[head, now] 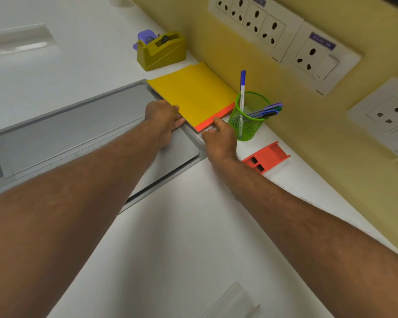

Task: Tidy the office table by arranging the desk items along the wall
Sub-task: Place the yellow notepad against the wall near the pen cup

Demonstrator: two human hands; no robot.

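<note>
Head view, only view available: yellow notepad point(194, 95) with orange-red binding strip lying flat on white table point(189, 237), far corner at the yellow wall point(228, 65), near corner overhanging the grey cable hatch point(78, 131) set into the desk. Left hand point(162, 117) at the pad's left edge, fingertips pinching that edge, thumb hidden beneath; right hand point(220, 138) at the orange-red end, thumb on the strip, fingers loosely curled on the table just below it, pressing more than gripping. Step in hand, by judgement: squaring the pad against the wall, between the olive tape dispenser point(161, 51) and the green mesh pen cup point(248, 115). Purple hole punch or stapler point(146, 37) behind the dispenser, type not clear. Pen cup near the wall, holding one upright white-and-blue pen point(242, 97) and several leaning ones. Orange-red holder point(265, 157) on the table near the wall, right of the cup. Next move likely calls for sliding the pad clear of the hatch and flush to the wall without knocking the cup, then aligning the orange-red holder. Writing: purple labels above the sockets point(262, 21) and print on the upright pen present but too blurred to read; no brand legible
</note>
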